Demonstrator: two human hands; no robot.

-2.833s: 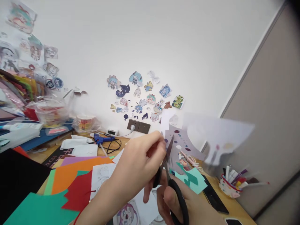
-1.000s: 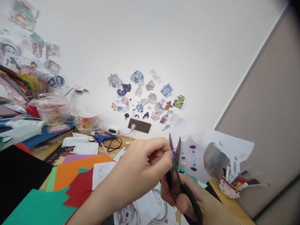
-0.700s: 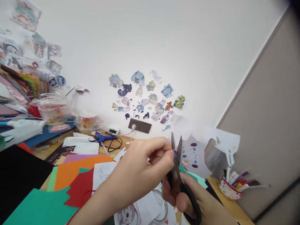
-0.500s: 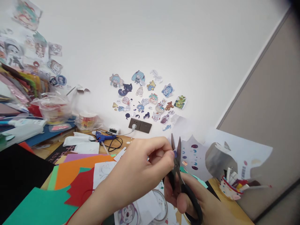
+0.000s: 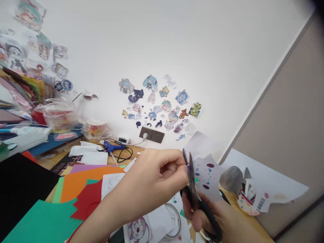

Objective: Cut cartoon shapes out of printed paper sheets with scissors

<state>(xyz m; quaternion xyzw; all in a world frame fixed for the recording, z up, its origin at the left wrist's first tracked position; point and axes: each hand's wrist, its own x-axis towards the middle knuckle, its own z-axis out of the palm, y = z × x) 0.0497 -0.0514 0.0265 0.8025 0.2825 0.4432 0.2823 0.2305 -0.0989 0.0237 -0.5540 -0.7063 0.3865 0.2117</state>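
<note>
You are pinching the sticker sheet (image 5: 206, 177) in your left hand (image 5: 154, 179), your right hand (image 5: 215, 216) gripping black scissors (image 5: 196, 199); several printed shapes are remaining uncut.

Well left of the left hand's (image 5: 149, 182) grip, a dark booklet (image 5: 58, 166) on the tabletop showed pale capitals, seemingly "HD"; the rest was hidden. Nothing else was legible.

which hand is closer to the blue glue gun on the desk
Left. The left hand hangs just right of the blue glue gun; the right hand, gripping the scissors, sits farther right and nearer the camera.
</note>
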